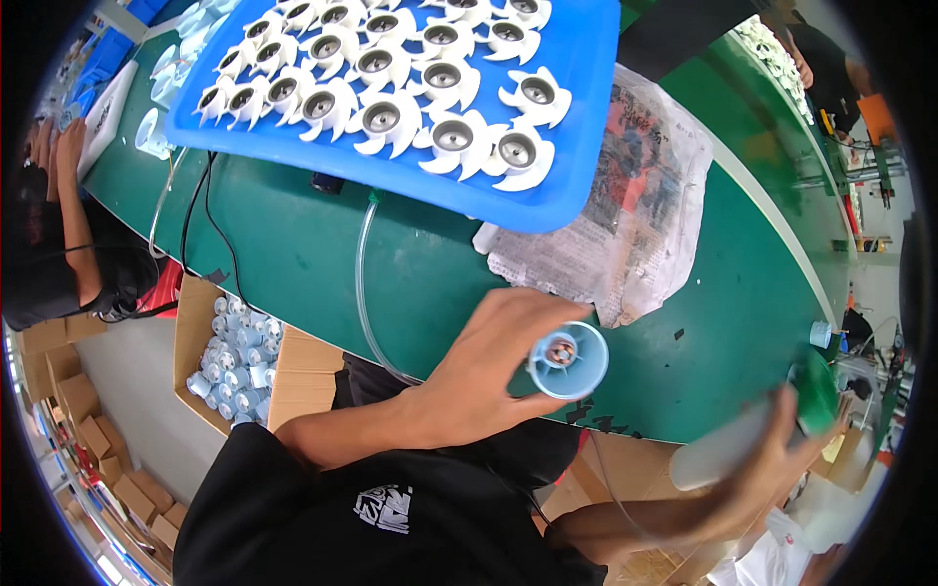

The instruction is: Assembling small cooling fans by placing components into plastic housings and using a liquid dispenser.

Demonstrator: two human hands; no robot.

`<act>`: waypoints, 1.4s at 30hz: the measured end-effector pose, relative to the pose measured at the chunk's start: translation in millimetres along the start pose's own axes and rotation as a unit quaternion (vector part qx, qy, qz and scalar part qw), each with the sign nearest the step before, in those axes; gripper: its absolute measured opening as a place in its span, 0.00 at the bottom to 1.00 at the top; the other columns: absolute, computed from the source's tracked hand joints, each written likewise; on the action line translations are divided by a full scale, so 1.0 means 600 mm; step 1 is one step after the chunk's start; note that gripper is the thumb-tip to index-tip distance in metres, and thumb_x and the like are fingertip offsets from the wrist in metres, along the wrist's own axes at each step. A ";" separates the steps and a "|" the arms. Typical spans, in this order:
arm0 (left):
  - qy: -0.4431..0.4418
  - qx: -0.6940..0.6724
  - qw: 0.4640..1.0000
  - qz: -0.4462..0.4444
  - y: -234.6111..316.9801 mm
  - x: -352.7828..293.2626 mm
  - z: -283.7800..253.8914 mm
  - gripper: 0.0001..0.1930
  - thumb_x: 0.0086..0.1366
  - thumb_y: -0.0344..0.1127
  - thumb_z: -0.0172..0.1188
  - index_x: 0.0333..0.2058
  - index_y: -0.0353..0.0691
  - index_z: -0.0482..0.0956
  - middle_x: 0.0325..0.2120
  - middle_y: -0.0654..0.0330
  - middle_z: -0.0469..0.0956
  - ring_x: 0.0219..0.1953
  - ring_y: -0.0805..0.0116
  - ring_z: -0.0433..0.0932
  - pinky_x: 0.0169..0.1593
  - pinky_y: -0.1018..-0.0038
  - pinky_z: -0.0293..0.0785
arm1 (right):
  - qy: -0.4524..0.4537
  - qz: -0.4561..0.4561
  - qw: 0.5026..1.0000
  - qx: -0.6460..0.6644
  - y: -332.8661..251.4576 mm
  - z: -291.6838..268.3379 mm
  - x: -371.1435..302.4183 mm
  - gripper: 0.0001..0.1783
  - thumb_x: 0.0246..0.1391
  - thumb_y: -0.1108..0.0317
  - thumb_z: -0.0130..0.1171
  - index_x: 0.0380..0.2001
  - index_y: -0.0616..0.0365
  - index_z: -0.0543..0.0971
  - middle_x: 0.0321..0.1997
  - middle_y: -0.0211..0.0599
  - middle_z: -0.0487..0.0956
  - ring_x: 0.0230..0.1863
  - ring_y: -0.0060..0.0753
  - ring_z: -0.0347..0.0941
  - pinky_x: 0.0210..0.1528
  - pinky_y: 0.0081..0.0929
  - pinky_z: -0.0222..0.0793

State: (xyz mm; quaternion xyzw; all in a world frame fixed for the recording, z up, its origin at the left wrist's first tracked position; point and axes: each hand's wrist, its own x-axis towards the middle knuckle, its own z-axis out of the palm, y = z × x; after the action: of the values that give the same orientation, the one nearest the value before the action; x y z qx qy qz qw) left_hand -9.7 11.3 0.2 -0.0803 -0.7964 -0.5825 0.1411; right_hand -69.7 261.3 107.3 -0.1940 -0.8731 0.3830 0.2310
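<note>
My left hand [489, 366] is closed around a light blue plastic cup-shaped housing [583, 363], its open end tilted up. Inside the housing are thin ribs and a copper-and-metal core. At the lower right my right hand [772, 464] is smeared by motion. It seems wrapped around a long object with a white body [718, 447] and a green end [814, 393]; blur hides its exact kind. Above my left hand, a blue tray [547, 210] carries rows of white fan impellers [452, 137] with grey metal centres.
Printed paper in clear plastic [655, 205] lies beside the tray on the green table [293, 244]. A clear hose [362, 283] crosses the tabletop. Left of me, a cardboard box [305, 376] holds many blue housings. A small blue cup [820, 334] stands right. Another person's arm [73, 215] is far left.
</note>
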 end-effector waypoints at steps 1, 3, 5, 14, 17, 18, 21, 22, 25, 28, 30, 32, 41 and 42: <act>0.046 0.005 0.999 0.008 -0.004 -0.001 0.000 0.35 0.48 0.32 0.73 0.56 0.37 0.69 0.52 0.54 0.71 0.53 0.54 0.69 0.55 0.63 0.67 | 0.013 -0.126 0.986 -0.110 -0.010 0.042 -0.010 0.24 0.51 0.67 0.66 0.50 0.64 0.73 0.41 0.38 0.78 0.37 0.32 0.73 0.45 0.28 0.71; 0.104 -0.030 0.994 0.000 -0.009 -0.014 -0.003 0.35 0.47 0.32 0.74 0.55 0.36 0.70 0.52 0.53 0.71 0.53 0.55 0.69 0.56 0.64 0.67 | -0.063 -0.090 0.985 -0.134 0.021 0.083 -0.008 0.34 0.45 0.63 0.71 0.56 0.61 0.70 0.42 0.41 0.78 0.38 0.30 0.72 0.46 0.29 0.70; 0.099 -0.042 0.994 -0.004 -0.012 -0.020 -0.007 0.36 0.47 0.32 0.75 0.54 0.34 0.69 0.51 0.52 0.71 0.53 0.56 0.69 0.55 0.65 0.67 | -0.117 -0.030 0.970 -0.213 0.004 0.115 -0.028 0.39 0.45 0.56 0.71 0.60 0.53 0.69 0.48 0.53 0.78 0.46 0.45 0.77 0.49 0.35 0.71; 0.000 0.025 0.999 -0.039 -0.005 -0.007 -0.006 0.32 0.53 0.38 0.70 0.56 0.40 0.68 0.51 0.55 0.71 0.54 0.54 0.67 0.58 0.62 0.61 | -0.122 -0.206 0.918 -0.316 0.045 0.119 -0.056 0.45 0.47 0.56 0.68 0.67 0.52 0.61 0.54 0.52 0.72 0.52 0.57 0.67 0.53 0.46 0.63; -0.031 0.086 0.996 -0.015 -0.005 -0.007 0.001 0.32 0.55 0.41 0.68 0.57 0.41 0.67 0.52 0.57 0.71 0.54 0.58 0.68 0.55 0.63 0.61 | -0.127 -0.256 0.929 -0.237 0.023 0.104 -0.055 0.40 0.52 0.60 0.65 0.67 0.54 0.61 0.57 0.53 0.71 0.55 0.54 0.67 0.56 0.45 0.62; -0.025 0.092 0.995 -0.017 -0.005 -0.006 0.003 0.32 0.55 0.41 0.68 0.57 0.41 0.67 0.52 0.57 0.71 0.54 0.58 0.68 0.55 0.63 0.61 | -0.093 -0.253 0.944 -0.193 -0.020 0.110 -0.068 0.28 0.57 0.67 0.61 0.61 0.58 0.69 0.53 0.51 0.74 0.54 0.45 0.71 0.55 0.39 0.65; -0.026 0.095 0.995 -0.008 -0.003 -0.006 0.001 0.31 0.55 0.42 0.67 0.57 0.41 0.68 0.51 0.57 0.72 0.53 0.58 0.68 0.55 0.63 0.61 | -0.192 -0.321 0.927 -0.010 -0.128 0.137 -0.075 0.18 0.55 0.73 0.60 0.50 0.61 0.77 0.48 0.46 0.76 0.47 0.44 0.74 0.47 0.32 0.70; -0.026 0.096 0.995 -0.008 -0.003 -0.005 0.000 0.31 0.55 0.42 0.67 0.56 0.41 0.68 0.51 0.57 0.72 0.53 0.58 0.69 0.55 0.63 0.61 | -0.232 -0.401 0.886 0.009 -0.158 0.168 -0.075 0.14 0.53 0.75 0.59 0.44 0.61 0.79 0.44 0.44 0.77 0.43 0.42 0.75 0.43 0.31 0.70; -0.017 0.104 0.994 -0.009 -0.005 -0.007 -0.007 0.30 0.56 0.42 0.67 0.56 0.40 0.69 0.51 0.56 0.72 0.53 0.58 0.69 0.56 0.63 0.61 | -0.288 -0.588 0.756 -0.011 -0.209 0.276 -0.062 0.12 0.45 0.78 0.58 0.36 0.60 0.81 0.35 0.41 0.74 0.37 0.41 0.74 0.37 0.33 0.71; -0.020 0.093 0.995 -0.002 -0.005 -0.003 0.000 0.30 0.56 0.42 0.67 0.55 0.39 0.69 0.51 0.56 0.73 0.53 0.58 0.69 0.56 0.63 0.62 | -0.294 -0.644 0.706 -0.028 -0.228 0.311 -0.053 0.12 0.41 0.76 0.58 0.33 0.60 0.81 0.33 0.38 0.74 0.37 0.39 0.73 0.37 0.34 0.72; -0.017 0.094 0.995 -0.003 -0.002 -0.007 0.003 0.29 0.56 0.42 0.67 0.55 0.39 0.70 0.51 0.56 0.73 0.53 0.58 0.69 0.56 0.63 0.62 | -0.287 -0.665 0.686 -0.069 -0.236 0.322 -0.050 0.12 0.40 0.76 0.58 0.33 0.60 0.81 0.33 0.38 0.75 0.37 0.39 0.73 0.37 0.34 0.72; -0.013 0.096 0.995 -0.001 -0.001 -0.009 0.006 0.30 0.56 0.42 0.67 0.55 0.39 0.70 0.51 0.56 0.73 0.53 0.58 0.69 0.56 0.63 0.61 | -0.280 -0.684 0.665 -0.109 -0.247 0.328 -0.048 0.11 0.40 0.76 0.58 0.32 0.61 0.81 0.33 0.38 0.75 0.38 0.39 0.74 0.38 0.33 0.73; -0.035 0.077 0.996 -0.022 0.002 0.000 0.001 0.31 0.55 0.42 0.68 0.56 0.42 0.70 0.50 0.56 0.73 0.54 0.55 0.68 0.57 0.62 0.60 | -0.281 -0.523 0.800 0.090 -0.227 0.288 -0.031 0.04 0.49 0.74 0.64 0.30 0.62 0.81 0.29 0.37 0.79 0.31 0.33 0.77 0.33 0.30 0.70; -0.030 0.088 0.995 -0.033 0.003 -0.001 -0.004 0.31 0.55 0.42 0.68 0.56 0.42 0.70 0.50 0.56 0.74 0.54 0.55 0.68 0.57 0.63 0.61 | -0.309 -0.424 0.842 0.129 -0.224 0.262 -0.036 0.04 0.50 0.75 0.64 0.31 0.62 0.81 0.28 0.36 0.79 0.29 0.28 0.76 0.32 0.26 0.69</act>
State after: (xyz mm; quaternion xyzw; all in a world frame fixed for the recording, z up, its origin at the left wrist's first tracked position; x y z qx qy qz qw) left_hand -8.2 9.4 2.2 -0.0585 -0.8504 -0.5122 0.1047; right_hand -160.3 74.1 109.5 0.3549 -0.8392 0.3966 0.1122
